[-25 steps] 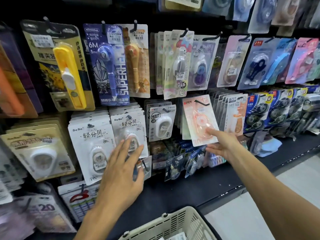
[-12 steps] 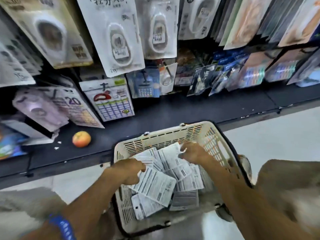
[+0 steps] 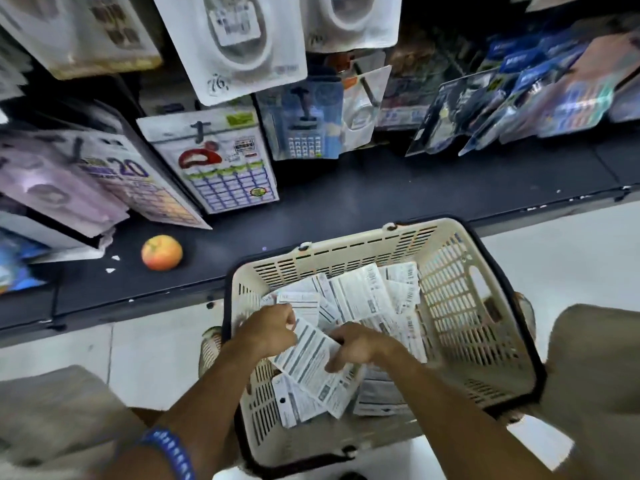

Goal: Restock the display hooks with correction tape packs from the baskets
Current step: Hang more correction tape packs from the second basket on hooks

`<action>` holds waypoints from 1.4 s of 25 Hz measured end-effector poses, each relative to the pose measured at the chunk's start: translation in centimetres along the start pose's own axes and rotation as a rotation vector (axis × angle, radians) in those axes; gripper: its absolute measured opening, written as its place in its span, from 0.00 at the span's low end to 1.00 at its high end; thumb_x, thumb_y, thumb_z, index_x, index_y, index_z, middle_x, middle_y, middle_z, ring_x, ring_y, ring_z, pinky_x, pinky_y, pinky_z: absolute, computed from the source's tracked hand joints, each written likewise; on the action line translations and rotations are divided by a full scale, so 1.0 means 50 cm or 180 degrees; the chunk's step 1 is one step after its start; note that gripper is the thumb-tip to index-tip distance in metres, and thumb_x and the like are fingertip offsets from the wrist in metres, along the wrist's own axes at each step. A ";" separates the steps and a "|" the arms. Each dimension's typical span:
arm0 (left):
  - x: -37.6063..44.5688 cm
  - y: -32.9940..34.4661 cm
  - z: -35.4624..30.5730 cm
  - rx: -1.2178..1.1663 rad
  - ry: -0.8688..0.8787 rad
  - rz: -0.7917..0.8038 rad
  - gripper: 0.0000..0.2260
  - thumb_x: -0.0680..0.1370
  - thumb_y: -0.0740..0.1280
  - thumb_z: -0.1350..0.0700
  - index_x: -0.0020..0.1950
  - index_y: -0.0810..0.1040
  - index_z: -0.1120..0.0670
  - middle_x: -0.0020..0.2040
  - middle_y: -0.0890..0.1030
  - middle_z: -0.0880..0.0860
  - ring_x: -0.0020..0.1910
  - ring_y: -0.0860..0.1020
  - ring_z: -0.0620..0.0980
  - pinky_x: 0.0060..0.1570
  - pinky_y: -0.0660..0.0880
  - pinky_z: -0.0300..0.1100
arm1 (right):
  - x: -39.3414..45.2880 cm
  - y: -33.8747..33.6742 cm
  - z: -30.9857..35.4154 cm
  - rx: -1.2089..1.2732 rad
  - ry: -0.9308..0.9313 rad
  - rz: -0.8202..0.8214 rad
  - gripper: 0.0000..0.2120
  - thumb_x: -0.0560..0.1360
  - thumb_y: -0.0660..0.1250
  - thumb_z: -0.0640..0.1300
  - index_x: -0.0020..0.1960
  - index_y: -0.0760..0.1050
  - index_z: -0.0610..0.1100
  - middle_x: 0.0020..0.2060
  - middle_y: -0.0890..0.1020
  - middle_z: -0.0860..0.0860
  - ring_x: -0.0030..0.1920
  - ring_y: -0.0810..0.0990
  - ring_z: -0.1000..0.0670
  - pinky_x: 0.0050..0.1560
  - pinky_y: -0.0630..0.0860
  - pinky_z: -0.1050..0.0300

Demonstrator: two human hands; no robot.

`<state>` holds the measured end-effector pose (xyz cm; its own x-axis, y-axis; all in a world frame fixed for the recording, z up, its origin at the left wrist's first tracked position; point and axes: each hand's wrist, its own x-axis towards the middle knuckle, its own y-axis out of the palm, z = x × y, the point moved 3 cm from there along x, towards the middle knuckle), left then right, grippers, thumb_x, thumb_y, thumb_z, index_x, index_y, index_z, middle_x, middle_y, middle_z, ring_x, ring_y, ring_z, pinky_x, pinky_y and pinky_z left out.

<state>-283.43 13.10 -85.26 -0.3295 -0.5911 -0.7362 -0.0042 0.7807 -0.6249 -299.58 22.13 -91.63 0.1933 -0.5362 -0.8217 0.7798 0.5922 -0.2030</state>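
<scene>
White packs (image 3: 367, 299) fill the basket (image 3: 460, 299), many left to hang. Both hands, left hand (image 3: 268, 332) and right hand (image 3: 360, 346), pinch one pack (image 3: 311, 367) between their fingers.

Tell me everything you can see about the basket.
The basket is cream plastic with slotted, perforated walls, a dark rim and a cut-out handle hole. It stands open-topped on the pale floor by the dark shelf, holding a loose pile of white packs. Both hands, left and right, reach inside, gripping one pack.

Dark shelf (image 3: 381, 202): orange ball (image 3: 161, 252) (paper scraps beside); floor (image 3: 554, 265) pale.
</scene>
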 end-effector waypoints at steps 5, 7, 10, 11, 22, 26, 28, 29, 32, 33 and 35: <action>0.017 -0.024 -0.017 -0.1422 -0.0072 -0.0549 0.18 0.80 0.68 0.45 0.68 0.71 0.46 0.63 0.78 0.51 0.55 0.80 0.52 0.57 0.77 0.49 | -0.065 -0.139 -0.080 0.0401 0.0641 -0.0098 0.18 0.72 0.72 0.34 0.61 0.80 0.43 0.57 0.85 0.46 0.59 0.82 0.45 0.60 0.79 0.49; 0.020 -0.013 -0.008 -0.1050 -0.0239 -0.0666 0.24 0.79 0.68 0.48 0.75 0.67 0.48 0.72 0.73 0.52 0.66 0.76 0.56 0.68 0.72 0.54 | -0.083 -0.180 -0.114 -0.0369 0.1117 -0.0560 0.17 0.76 0.65 0.34 0.63 0.78 0.38 0.59 0.82 0.42 0.61 0.80 0.42 0.62 0.77 0.50; 0.025 0.007 -0.006 -0.0415 -0.0046 -0.0655 0.32 0.77 0.69 0.55 0.79 0.60 0.52 0.77 0.64 0.52 0.74 0.68 0.55 0.71 0.68 0.54 | -0.086 -0.198 -0.117 -0.0266 0.0918 -0.2064 0.20 0.80 0.63 0.43 0.70 0.73 0.38 0.64 0.78 0.39 0.64 0.78 0.39 0.60 0.75 0.51; 0.032 0.008 -0.007 -0.0358 -0.0005 -0.0687 0.34 0.77 0.70 0.56 0.79 0.59 0.53 0.76 0.62 0.52 0.73 0.68 0.55 0.70 0.70 0.54 | -0.080 -0.194 -0.113 0.0104 0.0751 -0.2373 0.23 0.79 0.66 0.46 0.72 0.70 0.40 0.64 0.79 0.40 0.63 0.78 0.39 0.59 0.76 0.51; 0.053 0.070 -0.011 0.0405 -0.0127 -0.1437 0.31 0.76 0.71 0.52 0.75 0.61 0.55 0.70 0.66 0.58 0.58 0.79 0.57 0.55 0.80 0.49 | -0.016 -0.120 -0.065 -0.0238 0.0359 -0.3134 0.23 0.76 0.69 0.49 0.68 0.71 0.45 0.60 0.75 0.46 0.56 0.75 0.45 0.55 0.73 0.51; 0.075 0.088 0.012 -0.1737 -0.0528 -0.0835 0.43 0.71 0.79 0.52 0.78 0.56 0.48 0.66 0.77 0.53 0.54 0.80 0.54 0.48 0.78 0.45 | 0.008 -0.045 -0.010 -0.0369 -0.0342 -0.2483 0.21 0.77 0.67 0.49 0.68 0.66 0.49 0.60 0.76 0.49 0.58 0.74 0.48 0.62 0.75 0.46; 0.084 0.102 0.015 -0.2312 -0.0483 -0.0105 0.48 0.68 0.82 0.55 0.79 0.56 0.47 0.66 0.79 0.52 0.53 0.80 0.50 0.50 0.77 0.44 | 0.026 -0.014 0.003 0.0469 -0.0209 -0.1634 0.29 0.75 0.73 0.49 0.71 0.64 0.50 0.64 0.79 0.48 0.61 0.78 0.46 0.63 0.77 0.45; 0.082 0.112 0.015 -0.2195 -0.0416 0.0183 0.50 0.67 0.83 0.56 0.80 0.55 0.47 0.69 0.77 0.52 0.59 0.79 0.51 0.54 0.76 0.45 | 0.032 -0.010 0.007 0.0728 -0.0146 -0.1384 0.31 0.73 0.75 0.49 0.72 0.65 0.49 0.64 0.80 0.47 0.61 0.80 0.45 0.64 0.77 0.45; 0.079 0.134 0.021 -0.1841 -0.0398 0.0340 0.54 0.64 0.84 0.53 0.81 0.54 0.46 0.78 0.66 0.53 0.73 0.69 0.56 0.65 0.71 0.48 | 0.044 -0.021 0.017 0.0528 -0.0045 -0.0919 0.30 0.73 0.74 0.46 0.72 0.68 0.48 0.63 0.80 0.48 0.60 0.80 0.45 0.62 0.77 0.48; 0.080 0.135 0.024 -0.1762 -0.0387 0.0294 0.55 0.63 0.85 0.51 0.81 0.55 0.46 0.78 0.65 0.54 0.73 0.69 0.56 0.65 0.71 0.49 | 0.046 -0.026 0.020 0.0421 -0.0015 -0.0746 0.27 0.73 0.73 0.45 0.70 0.70 0.48 0.62 0.81 0.48 0.59 0.80 0.45 0.61 0.77 0.48; 0.084 0.130 0.033 -0.1698 -0.0291 0.0309 0.53 0.61 0.86 0.51 0.78 0.58 0.47 0.75 0.67 0.53 0.68 0.71 0.54 0.61 0.73 0.46 | 0.050 -0.030 0.024 0.0314 0.0006 -0.0432 0.23 0.73 0.72 0.42 0.66 0.72 0.49 0.58 0.81 0.47 0.56 0.80 0.44 0.58 0.80 0.46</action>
<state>-283.29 15.38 -92.84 -0.2689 -0.5078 -0.8184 -0.4637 0.8130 -0.3521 -299.57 19.17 -92.76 0.0812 -0.6060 -0.7913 0.8533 0.4525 -0.2590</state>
